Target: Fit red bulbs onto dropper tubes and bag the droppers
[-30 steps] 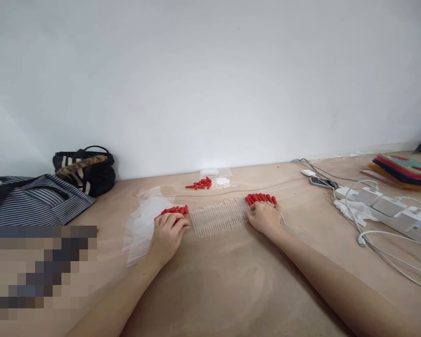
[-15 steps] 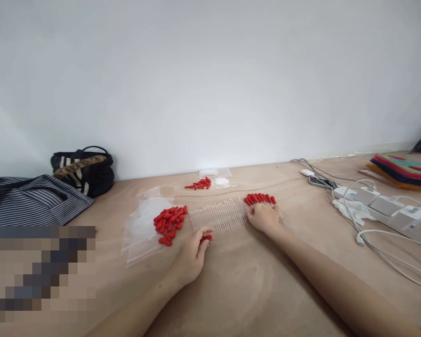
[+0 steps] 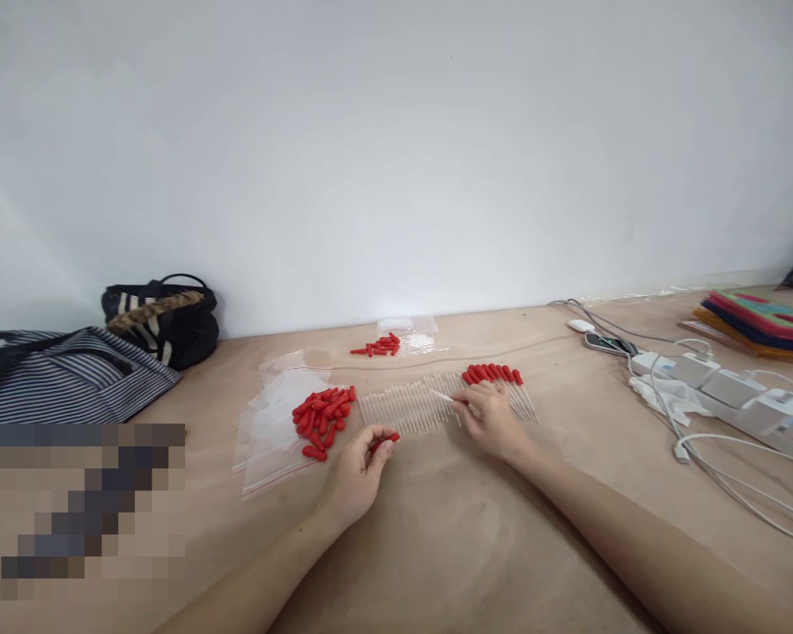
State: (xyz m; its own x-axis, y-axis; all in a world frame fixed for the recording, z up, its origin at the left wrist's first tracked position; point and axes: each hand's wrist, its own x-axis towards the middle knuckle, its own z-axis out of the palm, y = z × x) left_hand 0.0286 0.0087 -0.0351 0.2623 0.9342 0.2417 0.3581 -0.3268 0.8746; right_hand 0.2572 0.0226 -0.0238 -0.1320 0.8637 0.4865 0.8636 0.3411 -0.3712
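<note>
My left hand [image 3: 362,467] is closed on a red rubber bulb [image 3: 389,438], whose end pokes out past the fingertips. Between the fingers of my right hand [image 3: 492,421] is a thin clear dropper tube [image 3: 441,396], pointing left and raised above the row. Beneath it, many clear dropper tubes [image 3: 400,407] lie side by side on the table. At the row's right end several tubes wear red bulbs [image 3: 492,373]. A heap of loose red bulbs [image 3: 321,414] rests left of the row, partly on clear zip bags [image 3: 264,440].
Farther back lie a few small red pieces [image 3: 380,345] and more clear tubes [image 3: 418,342] by the wall. Chargers on a power strip [image 3: 733,387] and white cables [image 3: 733,493] spread on the right. A striped bag [image 3: 72,379] and a black bag [image 3: 185,326] stand at left.
My right hand has lifted a tube from the row and moved slightly left with it. My left hand has turned the red bulb so its end points more upward.
</note>
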